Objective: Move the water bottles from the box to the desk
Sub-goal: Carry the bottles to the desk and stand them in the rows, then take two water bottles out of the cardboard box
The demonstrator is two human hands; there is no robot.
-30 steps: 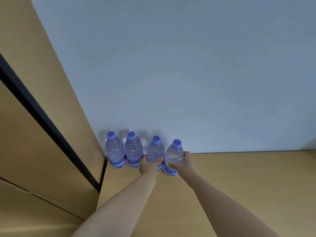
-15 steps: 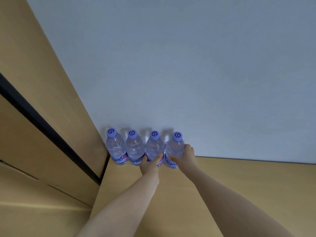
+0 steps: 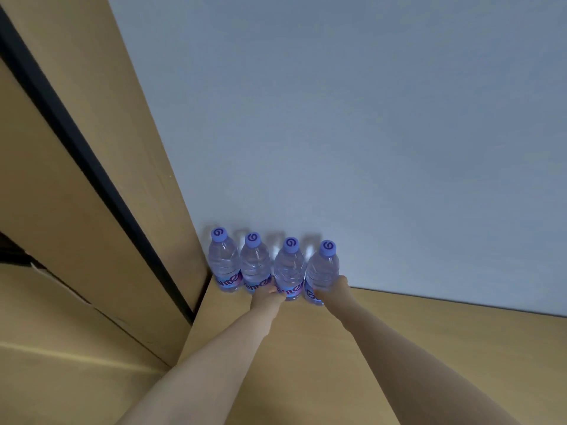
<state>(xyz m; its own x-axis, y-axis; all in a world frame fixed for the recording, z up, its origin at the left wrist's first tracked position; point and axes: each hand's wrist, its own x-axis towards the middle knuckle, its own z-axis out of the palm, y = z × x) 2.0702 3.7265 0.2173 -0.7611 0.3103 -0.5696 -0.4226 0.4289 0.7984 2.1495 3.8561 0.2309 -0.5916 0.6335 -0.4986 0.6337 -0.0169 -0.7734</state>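
Both arms reach forward over the desk point(image 3: 399, 338) toward a row of four water bottles standing upright against the pale wall point(image 3: 368, 133). My right hand point(image 3: 334, 290) wraps the lower part of the fourth bottle point(image 3: 322, 271), the one at the right end, with fingers curled round its far side and the thumb on the near side by the label. My left hand point(image 3: 267, 298) closes on the base of the third bottle point(image 3: 289, 266), its fingertips lying over the pink and blue label; how far they curl behind it I cannot tell. To the left stand the second bottle point(image 3: 255, 265) and the first bottle point(image 3: 224, 259), both untouched, the first tucked into the corner where the wall meets a tan wooden panel point(image 3: 92, 148). All four are clear, full and topped with purple caps bearing a swirl mark, and they sit side by side, each touching or just beside its neighbour, at the back edge of the desk. A black strip point(image 3: 76, 154) runs diagonally down the panel on the left.
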